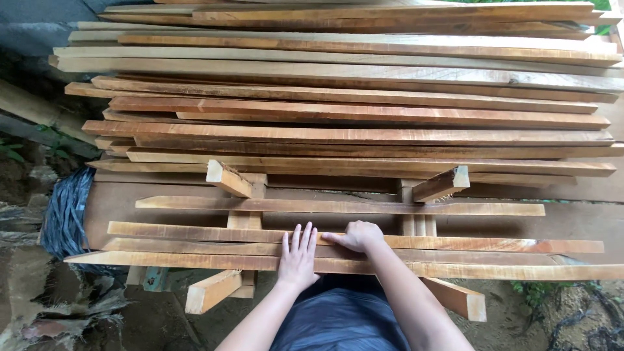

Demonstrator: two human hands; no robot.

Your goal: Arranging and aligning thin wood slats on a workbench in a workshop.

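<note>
Fingers (300, 238) of left hand (298, 259) splayed flat, released, on nearest wooden slats (195, 246). Right hand (357, 235) curled, knuckles on same slats, gripping nothing visible. Slats lie across sawhorse (229, 179), just in front of big plank stack (338, 97).

I see a wooden sawhorse frame (242, 214), its angled legs (212, 291) splayed over the dirt ground (136, 318), carrying long rough-sawn wooden slats (338, 209) laid crosswise; behind, more planks (351, 117) are stacked on it.
</note>
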